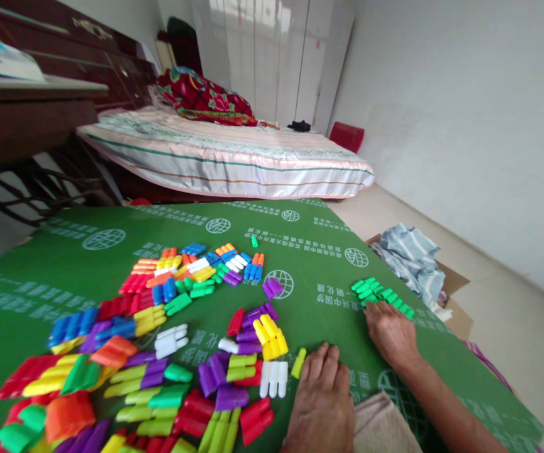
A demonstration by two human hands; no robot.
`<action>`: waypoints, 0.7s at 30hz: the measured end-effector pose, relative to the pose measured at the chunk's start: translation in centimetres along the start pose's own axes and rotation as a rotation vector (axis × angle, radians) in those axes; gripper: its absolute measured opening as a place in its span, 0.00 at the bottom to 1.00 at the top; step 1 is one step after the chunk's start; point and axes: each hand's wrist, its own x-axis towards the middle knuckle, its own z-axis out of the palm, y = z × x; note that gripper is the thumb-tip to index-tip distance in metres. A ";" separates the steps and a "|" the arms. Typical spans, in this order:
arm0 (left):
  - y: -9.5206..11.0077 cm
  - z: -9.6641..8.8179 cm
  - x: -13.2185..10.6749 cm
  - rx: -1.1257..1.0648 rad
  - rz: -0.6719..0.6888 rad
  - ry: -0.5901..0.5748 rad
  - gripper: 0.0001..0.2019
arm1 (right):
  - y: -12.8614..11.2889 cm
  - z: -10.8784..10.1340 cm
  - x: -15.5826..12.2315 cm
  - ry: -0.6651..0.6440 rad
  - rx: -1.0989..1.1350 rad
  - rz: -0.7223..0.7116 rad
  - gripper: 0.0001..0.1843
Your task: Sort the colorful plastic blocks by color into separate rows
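1. About 12 green pieces (382,294) lie in a tight cluster near the sheet's (87,264) right edge. They are short, bright plastic tubes with rounded tips, set side by side in slanting rows.
2. Right hand (391,332) rests palm down on the sheet, fingers loosely spread. Its fingertips touch the near end of the green pieces and grip nothing.
3. Left hand: I cannot tell. A bare limb (321,399) lies flat at the sheet's near edge, its short digits together. It may be a foot.
4. Yellow-green piece (299,363) lies on the sheet just beside that limb's tips, apart from the green cluster.
5. Mixed pile (158,340) of red, yellow, purple, blue, orange, white and green pieces covers the sheet's left half and middle, well apart from the green cluster.
6. Box (458,314) of cardboard stands beyond the sheet's right edge. It holds a crumpled striped cloth (410,258).
7. Bed (224,157) stands past the sheet's far edge.
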 end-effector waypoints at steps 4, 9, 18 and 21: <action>0.1 -0.1 0.0 -0.003 0.005 -0.009 0.17 | -0.1 -0.1 0.1 -0.013 -0.012 0.009 0.13; 0.0 0.4 -0.1 0.000 -0.008 -0.022 0.17 | 0.0 -0.1 0.2 -0.025 -0.025 0.008 0.13; 0.2 1.1 -0.2 -0.033 -0.030 0.038 0.17 | -0.4 -0.5 -0.7 0.067 0.023 -0.028 0.15; 0.6 1.3 -0.2 0.019 -0.003 0.018 0.18 | -0.8 -1.0 -1.0 0.125 0.129 -0.078 0.20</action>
